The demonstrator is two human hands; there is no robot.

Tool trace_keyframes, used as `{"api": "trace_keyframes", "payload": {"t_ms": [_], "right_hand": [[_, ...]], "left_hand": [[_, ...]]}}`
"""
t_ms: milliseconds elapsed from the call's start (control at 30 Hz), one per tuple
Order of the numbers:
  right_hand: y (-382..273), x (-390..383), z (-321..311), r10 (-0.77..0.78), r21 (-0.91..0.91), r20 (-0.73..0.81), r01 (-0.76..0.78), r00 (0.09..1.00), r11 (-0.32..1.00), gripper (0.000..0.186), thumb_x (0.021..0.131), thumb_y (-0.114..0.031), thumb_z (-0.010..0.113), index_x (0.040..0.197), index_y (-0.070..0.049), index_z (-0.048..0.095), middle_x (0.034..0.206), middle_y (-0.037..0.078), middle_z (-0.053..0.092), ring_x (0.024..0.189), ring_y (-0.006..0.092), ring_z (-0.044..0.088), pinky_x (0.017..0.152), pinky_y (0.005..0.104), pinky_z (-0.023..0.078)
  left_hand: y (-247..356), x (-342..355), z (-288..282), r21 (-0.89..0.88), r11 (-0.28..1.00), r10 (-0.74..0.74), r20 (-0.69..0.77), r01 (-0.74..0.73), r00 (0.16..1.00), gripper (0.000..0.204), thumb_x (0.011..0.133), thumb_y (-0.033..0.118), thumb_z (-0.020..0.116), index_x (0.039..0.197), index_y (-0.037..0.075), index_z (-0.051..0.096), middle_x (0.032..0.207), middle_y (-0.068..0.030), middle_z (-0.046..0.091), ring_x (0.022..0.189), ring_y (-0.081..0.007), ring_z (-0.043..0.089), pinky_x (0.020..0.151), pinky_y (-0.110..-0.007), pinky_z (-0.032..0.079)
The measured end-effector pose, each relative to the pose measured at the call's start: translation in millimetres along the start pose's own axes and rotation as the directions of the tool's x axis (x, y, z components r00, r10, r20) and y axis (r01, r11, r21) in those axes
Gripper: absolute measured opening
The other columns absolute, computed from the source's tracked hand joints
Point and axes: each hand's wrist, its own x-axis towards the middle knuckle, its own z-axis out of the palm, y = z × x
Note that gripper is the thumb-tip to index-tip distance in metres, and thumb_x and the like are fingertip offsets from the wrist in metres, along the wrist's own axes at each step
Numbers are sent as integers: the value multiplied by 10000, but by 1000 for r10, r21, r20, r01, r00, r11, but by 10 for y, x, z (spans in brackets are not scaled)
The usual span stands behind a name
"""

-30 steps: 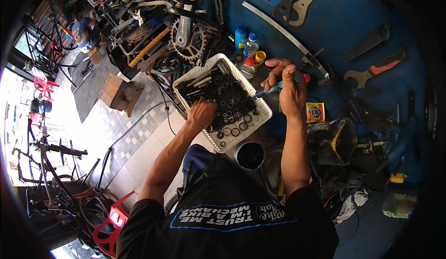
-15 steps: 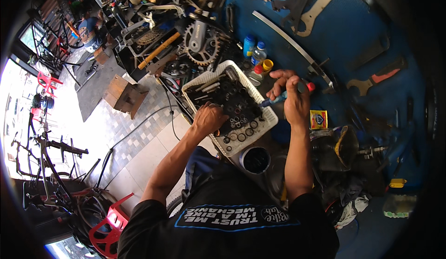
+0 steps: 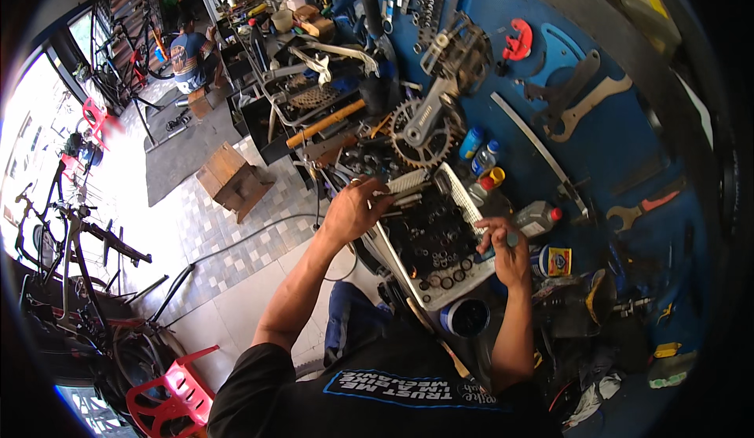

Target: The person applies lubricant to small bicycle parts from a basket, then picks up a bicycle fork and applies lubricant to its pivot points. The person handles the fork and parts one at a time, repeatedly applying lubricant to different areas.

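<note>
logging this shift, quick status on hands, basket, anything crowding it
Left hand at white basket, left side, grip unclear. Right hand gripping blue tool, near right rim. Rings and small parts inside; open tub close by.

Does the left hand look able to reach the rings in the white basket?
Probably yes: the left hand is near the white basket, whose top is open, and nothing visible covers the rings.

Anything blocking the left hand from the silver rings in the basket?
Nothing visible blocks it: on the direct line from the left hand to the silver rings there are only small dark parts lying in the white plastic basket. The right hand is beyond, at the right rim.
</note>
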Motion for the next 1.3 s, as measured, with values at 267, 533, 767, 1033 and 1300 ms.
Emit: {"api": "trace_keyframes", "payload": {"t_ms": [267, 533, 767, 1033, 1300], "right_hand": [[-127, 169, 426, 55, -248, -88, -75, 995, 966, 556, 1041, -537, 579, 1137, -9, 725, 823, 62, 659, 715, 132, 625, 643, 304, 503], [-447, 652, 1214, 172, -433, -209, -248, 963, 866, 317, 976, -341, 737, 1104, -52, 744, 954, 131, 744, 868, 295, 708, 775, 380, 540], [-554, 775, 1724, 318, -490, -325, -447, 890, 748, 253, 886, -227, 787, 1068, -51, 769, 967, 149, 748, 885, 317, 713, 776, 394, 540], [-572, 813, 1857, 333, -417, -421, -506, 844, 755, 235, 867, -191, 793, 1054, -51, 769, 926, 141, 751, 848, 297, 727, 757, 379, 548], [-554, 888, 1989, 351, -397, -418, -516, 838, 759, 239, 843, -169, 817, 1037, -38, 767, 971, 148, 765, 876, 301, 743, 771, 372, 560]], "left_hand": [[-1163, 1256, -1086, -99, 994, -84, -354, 52, 931, 261, 963, 156, 692, 1179, 11, 713, 1049, -186, 772, 961, -280, 775, 815, -357, 589], [-2986, 2758, -1848, 314, 948, 26, -250, 55, 968, 476, 845, 63, 639, 1316, 2, 606, 1298, -336, 616, 1145, -485, 635, 993, -519, 515], [-3592, 3788, -1819, -260, 707, -690, -52, 658, 721, 325, 927, 242, 710, 933, -83, 693, 772, -185, 704, 630, -259, 706, 559, -406, 533], [-3875, 4255, -1745, -129, 621, -783, -43, 773, 621, 352, 835, 257, 789, 1029, -36, 775, 1000, -154, 774, 793, -246, 769, 598, -364, 656], [-3732, 4238, -1668, 247, 753, -608, -93, 610, 789, 552, 847, 179, 766, 1352, 9, 625, 1307, -166, 694, 1132, -297, 690, 828, -436, 584]]}}
